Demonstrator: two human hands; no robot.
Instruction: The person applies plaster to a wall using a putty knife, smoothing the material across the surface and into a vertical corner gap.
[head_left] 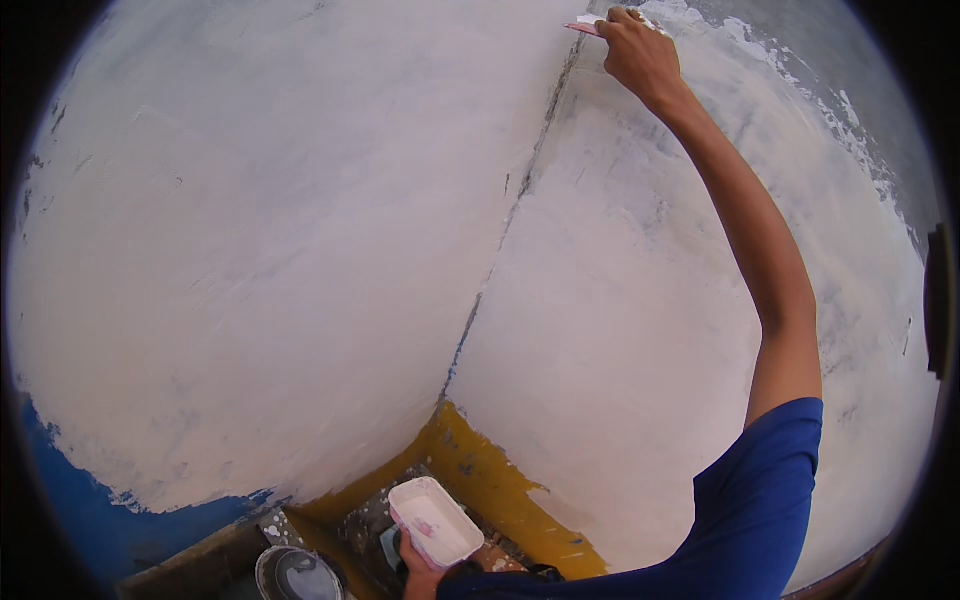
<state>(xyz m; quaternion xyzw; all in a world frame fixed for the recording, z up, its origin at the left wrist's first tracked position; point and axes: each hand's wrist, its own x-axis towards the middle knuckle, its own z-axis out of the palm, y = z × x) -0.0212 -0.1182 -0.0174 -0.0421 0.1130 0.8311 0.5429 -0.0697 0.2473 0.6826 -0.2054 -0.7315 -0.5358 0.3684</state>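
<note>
This looks like a room corner under renovation: two patchy, white-coated plaster walls [270, 250] meet mid-frame. Flat blue paint [130, 535] shows lower left, a mustard-yellow painted band [475, 460] lower centre, and a round, dark-rimmed bucket [290, 548] at the bottom edge.

Blue top [735, 515], short R slv [780, 450], loose fit, R hand [642, 60] bare w/ white smears [656, 26], L hand [419, 572] bare

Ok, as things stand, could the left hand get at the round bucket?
Probably not freely: the left hand is holding the white tray, though the round bucket appears nearby, to that hand's left.
</note>
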